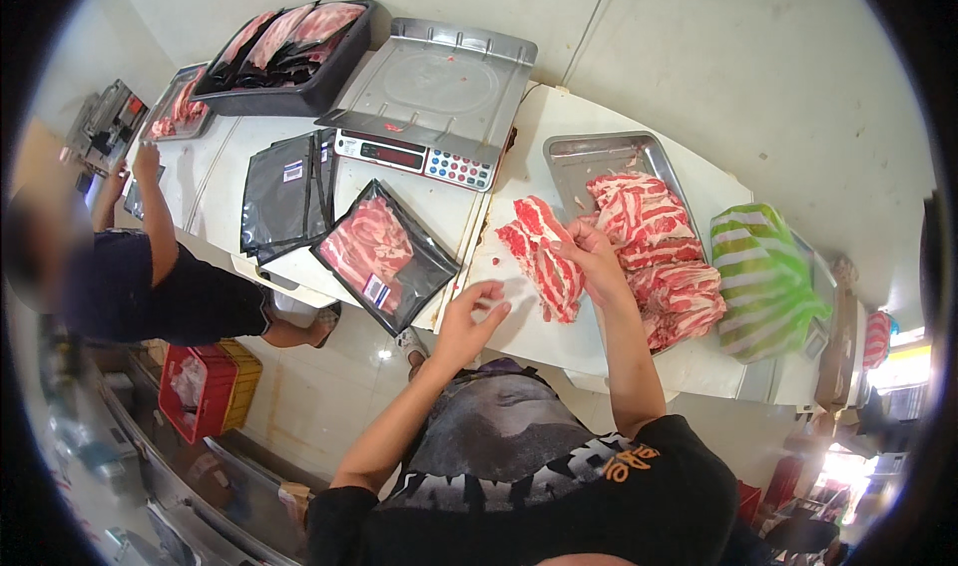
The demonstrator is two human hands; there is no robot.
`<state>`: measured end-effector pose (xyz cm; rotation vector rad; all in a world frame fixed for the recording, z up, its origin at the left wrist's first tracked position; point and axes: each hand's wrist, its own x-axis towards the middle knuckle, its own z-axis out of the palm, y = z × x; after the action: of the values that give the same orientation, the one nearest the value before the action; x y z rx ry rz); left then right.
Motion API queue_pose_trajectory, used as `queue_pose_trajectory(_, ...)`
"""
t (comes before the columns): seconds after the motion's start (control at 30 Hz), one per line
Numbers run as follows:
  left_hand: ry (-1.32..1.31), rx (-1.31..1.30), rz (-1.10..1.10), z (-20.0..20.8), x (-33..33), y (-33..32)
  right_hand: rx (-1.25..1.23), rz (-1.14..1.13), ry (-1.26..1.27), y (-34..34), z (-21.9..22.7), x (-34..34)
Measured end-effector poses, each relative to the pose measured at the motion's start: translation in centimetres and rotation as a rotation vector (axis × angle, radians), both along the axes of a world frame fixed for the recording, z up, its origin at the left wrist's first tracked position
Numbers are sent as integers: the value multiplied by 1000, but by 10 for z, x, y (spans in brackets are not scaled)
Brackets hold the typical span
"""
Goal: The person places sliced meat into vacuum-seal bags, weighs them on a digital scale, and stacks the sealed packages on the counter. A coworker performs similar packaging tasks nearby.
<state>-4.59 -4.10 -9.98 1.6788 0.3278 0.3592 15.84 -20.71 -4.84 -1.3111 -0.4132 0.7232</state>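
My right hand (596, 264) grips a slab of sliced, marbled meat (545, 259), holding it over the white table just left of a metal tray (571, 165). More red-and-white meat (645, 219) is heaped in that tray and toward its near end. My left hand (471, 318) hovers by the table's front edge, fingers apart and nothing in them. Beside it lies a black-backed clear pouch (424, 250) with meat slices (367, 243) inside and a label on it. Flat black pouches (276, 192) are stacked farther left.
A digital scale (429, 92) with a steel pan stands behind the pouches. To its left is a black crate (289, 100) of packed meat. A green-and-white striped bag (763, 282) sits at right. Another person (150, 277) works at far left, near red and yellow crates (205, 386).
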Motion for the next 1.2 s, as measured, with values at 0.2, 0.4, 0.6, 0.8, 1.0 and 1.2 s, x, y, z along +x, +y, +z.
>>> queue_pose_trajectory(0.2, -246, 87, 42, 11, 76, -15, 76, 30, 153, -11, 27, -24)
queue_pose_trajectory(0.4, -234, -28, -75, 34, 80, -14, 136, 116, 236, -13, 59, -45)
queue_pose_trajectory(0.6, -36, -34, -148, 42, 68, 3, 110, 107, 161, -33, 79, -46)
queue_pose_trajectory(0.8, 72, -746, -200, 38, 60, 23, 222, 99, 56, -39, 105, -53)
queue_pose_trajectory(1.0, 7, -1202, -152, 54, 41, 27, 9, 202, -280, -6, 53, -61)
queue_pose_trajectory(1.2, 28, -1146, -147, 67, 31, 32, -149, 180, -390, 10, 54, -86)
